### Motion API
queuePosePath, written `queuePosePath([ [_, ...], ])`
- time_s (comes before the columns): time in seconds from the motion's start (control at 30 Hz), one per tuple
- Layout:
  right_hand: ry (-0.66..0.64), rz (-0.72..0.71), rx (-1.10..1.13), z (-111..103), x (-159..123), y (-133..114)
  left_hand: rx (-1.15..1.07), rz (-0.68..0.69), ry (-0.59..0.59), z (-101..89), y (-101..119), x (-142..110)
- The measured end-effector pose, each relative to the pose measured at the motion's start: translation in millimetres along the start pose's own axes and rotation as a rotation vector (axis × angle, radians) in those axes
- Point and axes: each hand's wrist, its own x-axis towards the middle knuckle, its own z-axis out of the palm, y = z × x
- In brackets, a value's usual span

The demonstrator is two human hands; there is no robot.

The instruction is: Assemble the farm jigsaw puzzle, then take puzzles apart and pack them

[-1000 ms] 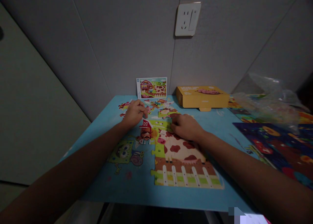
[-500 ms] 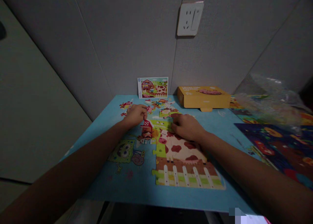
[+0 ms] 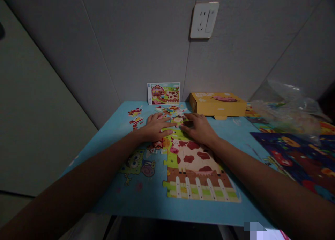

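A partly joined jigsaw puzzle with a spotted cow and a white fence lies flat on the blue table. My left hand is open, its fingers spread over the upper left of the puzzle, partly covering a puzzle piece with a brown animal on it. Its fingertips reach a small section of puzzle just above the cow part. On the other side of that section is my right hand, thumb and fingers apart, touching or close to its right edge. Whether the section meets the cow part is hard to see.
Loose puzzle pieces lie at the far left and behind my hands. A picture card leans on the wall beside a yellow box. Clear plastic wrap and a dark printed sheet are on the right.
My left hand has moved right and its fingers have spread, off the red barn piece and over it. My right hand has shifted slightly up, its fingers now extended.
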Motion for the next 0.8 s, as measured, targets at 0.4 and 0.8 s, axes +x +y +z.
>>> queuePosePath([
  [0.4, 0.042, -0.12, 0.12, 1, 2, -2, -0.06, 0.04, 0.04, -5.4, 1, -5],
  [0.8, 0.099, 0.067, -0.011, -4, 2, 5, 0.289, -0.708, 0.164, -35.7, -42, -23],
])
